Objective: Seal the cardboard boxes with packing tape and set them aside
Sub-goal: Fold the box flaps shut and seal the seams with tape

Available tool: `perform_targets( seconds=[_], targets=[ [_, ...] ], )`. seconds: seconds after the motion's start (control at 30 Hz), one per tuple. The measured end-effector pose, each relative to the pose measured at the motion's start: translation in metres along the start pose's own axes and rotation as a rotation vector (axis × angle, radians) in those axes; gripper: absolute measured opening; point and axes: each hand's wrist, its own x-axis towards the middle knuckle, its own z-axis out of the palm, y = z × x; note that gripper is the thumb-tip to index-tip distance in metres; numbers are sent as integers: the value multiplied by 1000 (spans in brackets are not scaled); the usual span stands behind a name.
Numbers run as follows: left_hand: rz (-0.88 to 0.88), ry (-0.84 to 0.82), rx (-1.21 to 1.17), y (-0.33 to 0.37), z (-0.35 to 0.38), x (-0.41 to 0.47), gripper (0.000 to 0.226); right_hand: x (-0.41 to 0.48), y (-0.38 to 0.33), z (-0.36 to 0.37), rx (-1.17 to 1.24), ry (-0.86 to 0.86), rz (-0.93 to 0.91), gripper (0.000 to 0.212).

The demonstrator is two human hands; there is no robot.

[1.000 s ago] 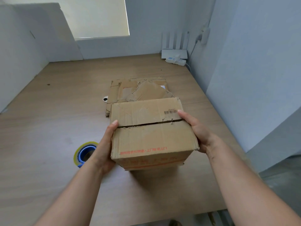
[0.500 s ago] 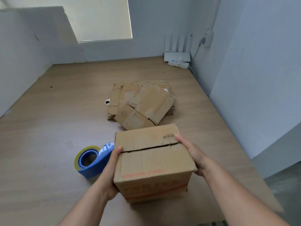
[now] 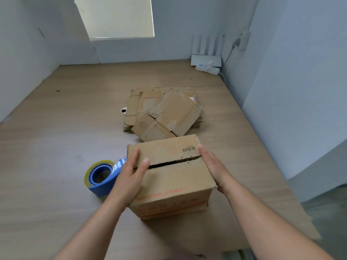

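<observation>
The left grip (image 3: 131,177) is a bare hand that lies open on the left top edge of the cardboard box (image 3: 174,177). Its fingers are straight and spread out, and the thumb rests on the near flap, right by the crack. The right grip (image 3: 212,166) is open too. It lies flat against the right side of the box, with its fingertips up at the top edge next to a small black barcode (image 3: 188,149). The two hands press the box between them and curl round nothing. The box is brown and a bit worn, with bent, torn edges and red print on the front. Its two top flaps are folded down, and a thin dark crack runs between them from left to right. The box sits on the near middle of the counter (image 3: 56,147), which is smooth, pale wood. At 9 o'clock from the box, just beside it, lies a blue plastic tape holder (image 3: 101,175) with a round roll of shiny yellowish tape in it. At 12 o'clock, close behind the box, is a messy pile of flat cardboard (image 3: 163,113). A small round hole (image 3: 123,110) shows at the pile's left side. Far off at 1 o'clock, in the corner, stands a white router (image 3: 206,60) with thin sticks pointing up, and a white power strip (image 3: 207,68) lies in front of it.
</observation>
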Motion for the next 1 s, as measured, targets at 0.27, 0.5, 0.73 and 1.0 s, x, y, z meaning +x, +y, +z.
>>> perform_targets(
  seconds=[0.27, 0.5, 0.73, 1.0],
  targets=[
    [49, -120, 97, -16, -16, 3, 69, -19, 7, -27, -48, -247, -125, 105],
    [70, -228, -44, -27, -25, 14, 87, -4, -4, -21, -165, -119, -182, 62],
    [162, -131, 440, -15, -29, 32, 92, 2, -9, -12, -217, 56, -214, 39],
    [353, -111, 1058, -10, -2, 21, 124, 1, -7, -13, -252, 61, -231, 35]
  ],
)
